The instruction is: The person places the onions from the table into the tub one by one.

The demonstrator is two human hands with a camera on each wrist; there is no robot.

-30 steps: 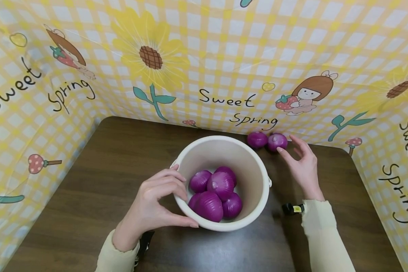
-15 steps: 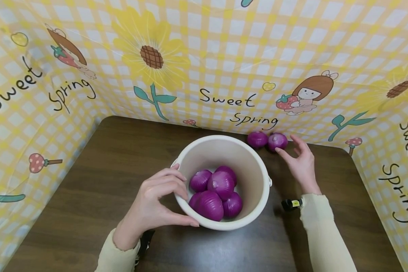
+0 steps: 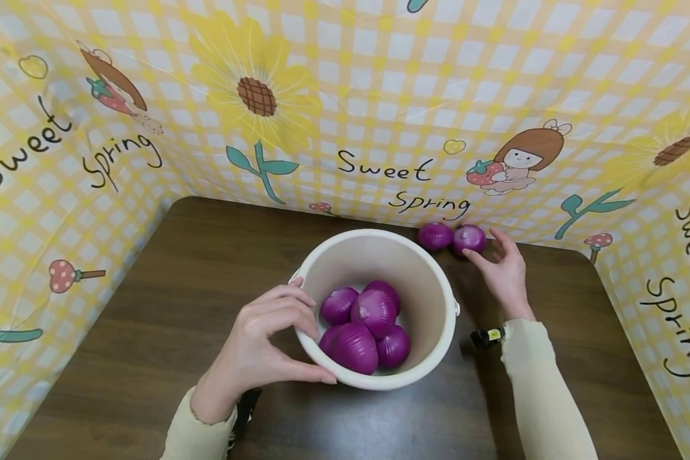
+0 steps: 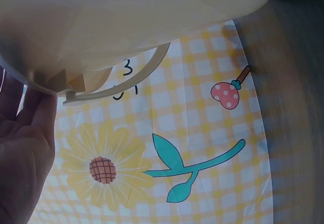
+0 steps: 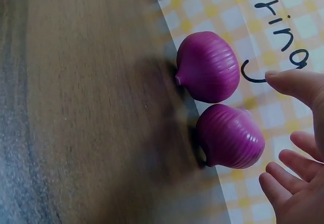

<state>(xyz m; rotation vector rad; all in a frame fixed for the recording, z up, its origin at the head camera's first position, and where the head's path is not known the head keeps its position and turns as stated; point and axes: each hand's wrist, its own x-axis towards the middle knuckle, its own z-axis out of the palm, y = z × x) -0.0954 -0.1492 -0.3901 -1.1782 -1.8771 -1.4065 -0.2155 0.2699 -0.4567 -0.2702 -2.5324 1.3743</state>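
Observation:
A white bucket (image 3: 437,300) with several purple onions (image 3: 374,313) inside stands at mid-table in the head view. My left hand (image 3: 270,335) grips its left rim, thumb along the near side and fingers over the edge. In the left wrist view the bucket's wall (image 4: 136,11) and curved handle (image 4: 147,72) show beside that hand (image 4: 25,148). Two more onions sit side by side at the back, a left one (image 3: 434,236) and a right one (image 3: 469,240). Around the right onion my right hand (image 3: 507,278) spreads thumb and fingers; the right wrist view has these fingertips (image 5: 272,171) apart from it.
A yellow checked cloth (image 3: 368,96) with printed flowers rises behind the brown wooden table (image 3: 149,306) and along both sides. The two loose onions lie close against the back cloth. Black wrist straps (image 3: 485,337) show at the sleeves.
My right hand and forearm have shifted slightly left, bringing the thumb a little further across the front of the right onion. The left hand, bucket and onions have stayed put.

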